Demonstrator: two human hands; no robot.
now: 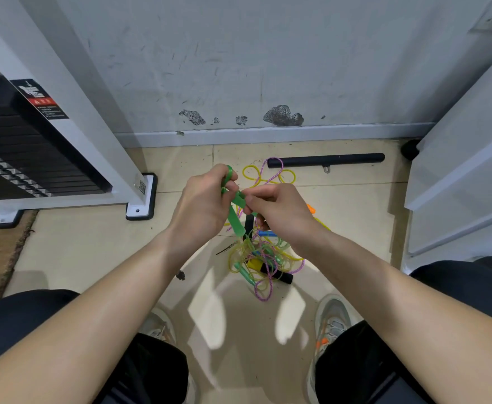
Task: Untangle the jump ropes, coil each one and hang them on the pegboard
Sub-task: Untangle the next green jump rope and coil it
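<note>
A tangle of jump ropes point(263, 262) lies on the tiled floor between my feet: yellow, purple-speckled and green cords with black, yellow, blue and orange handles. My left hand point(204, 205) grips a loop of the green rope and a green handle point(236, 218) that hangs down from it. My right hand point(279, 211) pinches the green cord right beside the left hand's fingers. Yellow and purple loops point(268, 174) spread on the floor beyond my hands. No pegboard is in view.
A black foam-covered bar point(326, 160) lies on the floor by the wall. A weight-stack machine point(29, 147) with a white frame stands at the left, its foot point(141, 199) near my left hand. White panels point(457, 185) stand at the right. My shoes point(333, 322) flank the tangle.
</note>
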